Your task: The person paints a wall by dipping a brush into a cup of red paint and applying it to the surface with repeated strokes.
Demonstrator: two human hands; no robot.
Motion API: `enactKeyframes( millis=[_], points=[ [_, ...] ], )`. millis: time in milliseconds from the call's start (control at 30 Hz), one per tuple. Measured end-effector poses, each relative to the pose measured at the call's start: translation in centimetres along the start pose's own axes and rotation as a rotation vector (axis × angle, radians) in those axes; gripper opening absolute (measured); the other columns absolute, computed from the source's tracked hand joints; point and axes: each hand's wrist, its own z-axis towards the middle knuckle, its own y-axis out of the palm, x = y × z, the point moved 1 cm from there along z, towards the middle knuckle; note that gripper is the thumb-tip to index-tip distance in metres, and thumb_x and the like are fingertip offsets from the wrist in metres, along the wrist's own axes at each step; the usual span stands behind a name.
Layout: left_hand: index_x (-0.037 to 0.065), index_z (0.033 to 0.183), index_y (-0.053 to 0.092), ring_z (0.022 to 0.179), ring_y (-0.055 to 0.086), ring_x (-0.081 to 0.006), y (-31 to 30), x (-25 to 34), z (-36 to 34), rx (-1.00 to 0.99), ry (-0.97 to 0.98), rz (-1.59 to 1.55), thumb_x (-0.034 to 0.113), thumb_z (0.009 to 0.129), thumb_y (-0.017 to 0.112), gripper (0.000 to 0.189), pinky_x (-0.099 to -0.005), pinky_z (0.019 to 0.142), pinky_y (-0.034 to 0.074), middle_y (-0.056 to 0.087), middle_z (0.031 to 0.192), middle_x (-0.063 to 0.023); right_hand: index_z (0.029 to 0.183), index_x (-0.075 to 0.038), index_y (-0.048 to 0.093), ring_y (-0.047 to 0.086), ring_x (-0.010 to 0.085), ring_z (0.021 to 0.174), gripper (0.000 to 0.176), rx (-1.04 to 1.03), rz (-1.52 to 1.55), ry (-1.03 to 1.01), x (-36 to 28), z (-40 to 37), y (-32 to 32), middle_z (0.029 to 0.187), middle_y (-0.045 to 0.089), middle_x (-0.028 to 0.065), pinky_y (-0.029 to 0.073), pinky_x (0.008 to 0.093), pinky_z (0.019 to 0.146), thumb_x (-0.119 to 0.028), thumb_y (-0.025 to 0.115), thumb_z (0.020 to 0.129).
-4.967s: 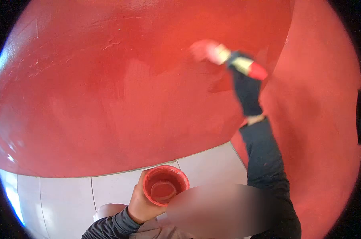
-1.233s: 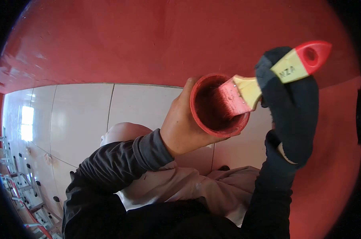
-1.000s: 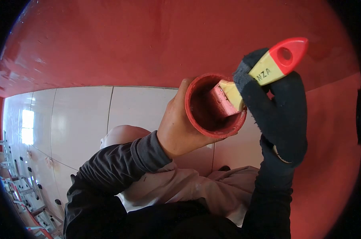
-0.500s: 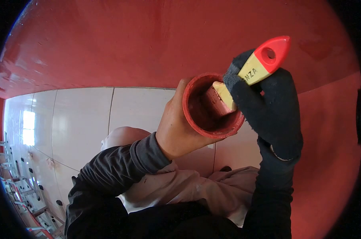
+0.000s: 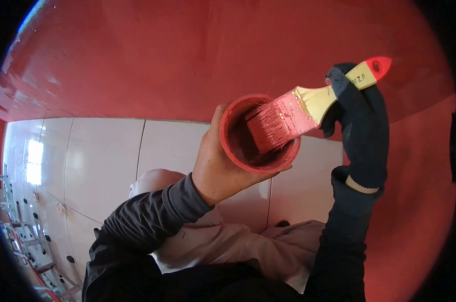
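Note:
My left hand (image 5: 220,168), bare, is wrapped round a red cup (image 5: 227,146) whose inside is coated with red paint. In my right hand (image 5: 361,121), which wears a black glove, is a wide paintbrush (image 5: 316,103) with a pale wooden handle and a red tip. The brush slants down to the left over the cup's right rim. Its red-coated bristles are partly inside the cup, while the paint-smeared metal band lies at and above the rim. How deep the paint in the cup is, I cannot tell.
A red wall (image 5: 162,55) runs across the top and down the right side. Below it lies a white tiled floor (image 5: 102,156). Metal ladders (image 5: 42,256) lie at the lower left. My bent legs (image 5: 228,246) are beneath the cup.
The brush has been drawn up and to the right, so its bristles and metal band now show. The cup and my left hand have shifted slightly left.

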Motion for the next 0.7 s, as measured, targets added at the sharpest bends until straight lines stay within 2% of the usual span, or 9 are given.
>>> enactKeyframes(
  millis=[33,100,200,233,300,333,400,700],
  points=[
    [0.001,0.122,0.037,0.111,0.049,-0.0211,-0.1,0.2,0.0,-0.001,0.023,0.002,0.02,0.051,0.089,0.09,-0.0353,0.093,0.042,0.047,0.119,-0.0124,0.092,-0.001,0.056,0.053,0.012,0.049,0.022,-0.026,0.069,0.036,0.5,0.2,-0.5,0.063,0.055,0.0054,0.04,0.0232,0.043,-0.022,0.058,0.086],
    [-0.001,0.115,0.042,0.099,0.057,-0.0209,0.0,0.7,0.4,0.101,0.08,0.029,0.017,0.056,0.086,0.075,-0.0321,0.083,0.047,0.055,0.109,-0.0141,0.095,0.0,0.055,0.056,0.0133,0.052,0.023,-0.064,0.196,0.09,0.8,0.6,-1.0,0.068,0.057,0.0073,0.043,0.0245,0.045,-0.022,0.057,0.087],
    [-0.001,0.114,0.042,0.099,0.056,-0.0196,-0.1,0.7,0.7,0.111,0.003,-0.057,0.015,0.057,0.085,0.074,-0.0321,0.084,0.047,0.054,0.109,-0.0128,0.095,0.0,0.055,0.059,0.0134,0.057,0.024,-0.136,0.246,0.168,1.4,1.3,-1.0,0.071,0.058,0.0078,0.046,0.0249,0.047,-0.023,0.056,0.087],
    [-0.001,0.114,0.042,0.099,0.056,-0.0196,-0.2,0.5,0.5,0.103,0.048,-0.06,0.015,0.057,0.085,0.074,-0.0321,0.084,0.047,0.054,0.109,-0.0128,0.095,0.0,0.055,0.059,0.0134,0.057,0.024,-0.124,0.241,0.124,1.1,1.2,-1.0,0.071,0.058,0.0078,0.046,0.0249,0.047,-0.023,0.056,0.087],
    [-0.002,0.113,0.042,0.1,0.056,-0.0194,-0.5,-0.2,0.6,0.093,0.008,-0.016,0.016,0.056,0.086,0.074,-0.0317,0.084,0.048,0.053,0.109,-0.0129,0.095,0.0,0.054,0.06,0.0145,0.058,0.026,-0.165,0.217,0.19,0.6,1.1,-0.8,0.073,0.058,0.0087,0.048,0.0252,0.049,-0.025,0.057,0.087],
    [-0.002,0.113,0.042,0.1,0.056,-0.0194,-0.7,-0.1,0.7,0.093,0.038,-0.016,0.016,0.056,0.086,0.074,-0.0317,0.084,0.048,0.053,0.109,-0.0129,0.095,0.0,0.054,0.06,0.0145,0.058,0.026,-0.161,0.213,0.161,0.4,1.2,-0.9,0.073,0.058,0.0087,0.048,0.0252,0.049,-0.025,0.057,0.087],
    [0.002,0.12,0.035,0.109,0.051,-0.0196,-0.9,-0.1,0.6,0.003,-0.038,0.026,0.012,0.057,0.086,0.081,-0.034,0.091,0.045,0.048,0.118,-0.0124,0.095,-0.001,0.054,0.061,0.0155,0.059,0.028,-0.219,0.199,0.167,0.7,1.2,-0.9,0.074,0.059,0.0102,0.049,0.0255,0.05,-0.027,0.056,0.087],
    [0.001,0.118,0.036,0.107,0.052,-0.0189,-0.7,0.7,0.9,0.031,-0.008,-0.006,0.012,0.058,0.085,0.079,-0.0331,0.091,0.046,0.049,0.117,-0.012,0.095,0.0,0.054,0.062,0.0155,0.06,0.03,-0.218,0.237,0.151,0.6,1.2,-1.1,0.075,0.06,0.0115,0.051,0.0246,0.053,-0.03,0.053,0.089]
  ],
)
